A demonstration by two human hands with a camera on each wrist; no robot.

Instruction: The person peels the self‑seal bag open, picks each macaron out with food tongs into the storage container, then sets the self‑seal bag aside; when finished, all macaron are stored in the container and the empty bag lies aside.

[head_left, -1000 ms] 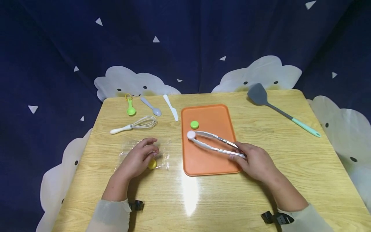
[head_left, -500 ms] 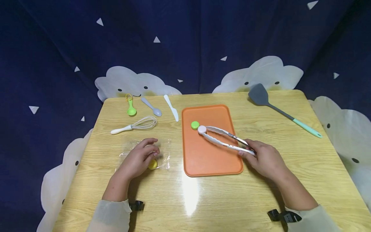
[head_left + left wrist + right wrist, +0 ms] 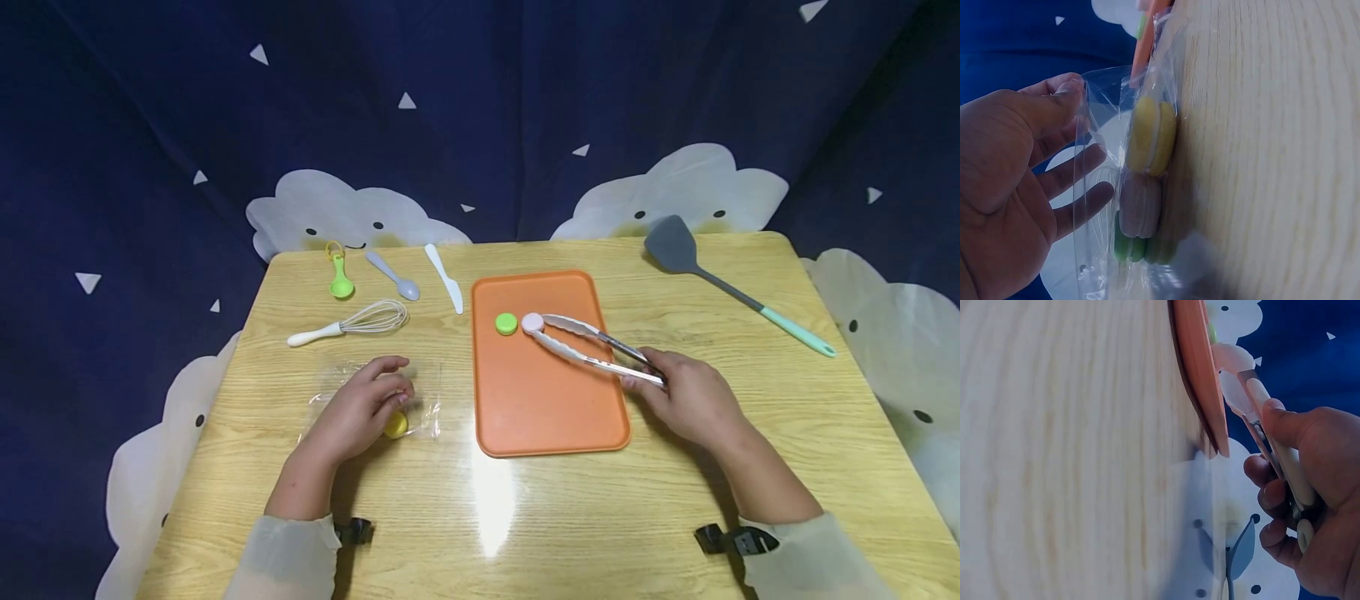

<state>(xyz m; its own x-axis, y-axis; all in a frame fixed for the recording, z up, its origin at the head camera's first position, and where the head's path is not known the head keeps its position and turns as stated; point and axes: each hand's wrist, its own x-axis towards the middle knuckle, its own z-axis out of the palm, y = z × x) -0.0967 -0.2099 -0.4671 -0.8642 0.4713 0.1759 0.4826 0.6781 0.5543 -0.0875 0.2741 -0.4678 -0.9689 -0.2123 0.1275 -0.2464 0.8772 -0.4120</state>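
Pink macaron (image 3: pixel 532 322) pinched in tips of tongs (image 3: pixel 592 350), over upper middle of orange tray (image 3: pixel 551 417), just right of green macaron (image 3: pixel 506 323) lying on tray. Right hand (image 3: pixel 693 404) grips tongs handles, squeezed. Left hand (image 3: pixel 360 408) rests on clear bag (image 3: pixel 427 400) on bench (image 3: pixel 525 517), lower left; fingers loosely spread. Bag holds yellow macaron (image 3: pixel 1150 134), plus pink and green ones. Judgement: one placed, second not released, three left.
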